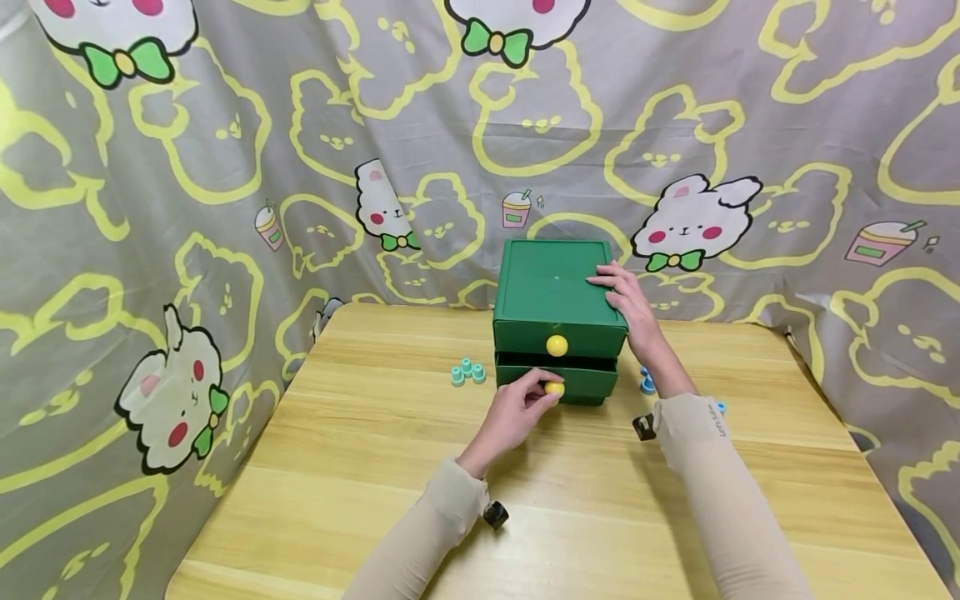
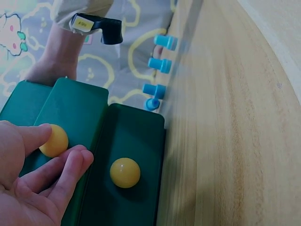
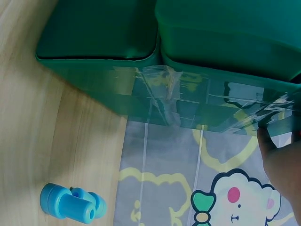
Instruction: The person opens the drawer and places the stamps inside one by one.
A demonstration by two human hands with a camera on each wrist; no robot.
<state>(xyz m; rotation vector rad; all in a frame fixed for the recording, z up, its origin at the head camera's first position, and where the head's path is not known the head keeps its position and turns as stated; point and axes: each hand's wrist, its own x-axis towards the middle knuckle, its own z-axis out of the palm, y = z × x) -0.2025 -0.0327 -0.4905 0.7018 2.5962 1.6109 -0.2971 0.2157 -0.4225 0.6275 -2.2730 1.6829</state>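
A green two-drawer box [image 1: 558, 279] stands on the table, its lower drawer [image 1: 588, 381] pulled out slightly. My left hand [image 1: 517, 408] pinches the yellow knob [image 1: 554, 388] of that drawer; in the left wrist view thumb and fingers lie on either side of the knob [image 2: 54, 141]. The upper drawer's yellow knob [image 1: 557, 346] is untouched. On the box's top right edge rests my right hand [image 1: 630, 304], fingers spread over the lid. Only part of the right hand [image 3: 284, 165] shows in the right wrist view, against the box's side.
Several teal pegs [image 1: 467, 371] stand on the wooden table [image 1: 360, 467] left of the box. Blue pegs [image 1: 647, 383] are to its right, partly hidden by the right arm. A patterned curtain [image 1: 420, 108] hangs behind and along the left side.
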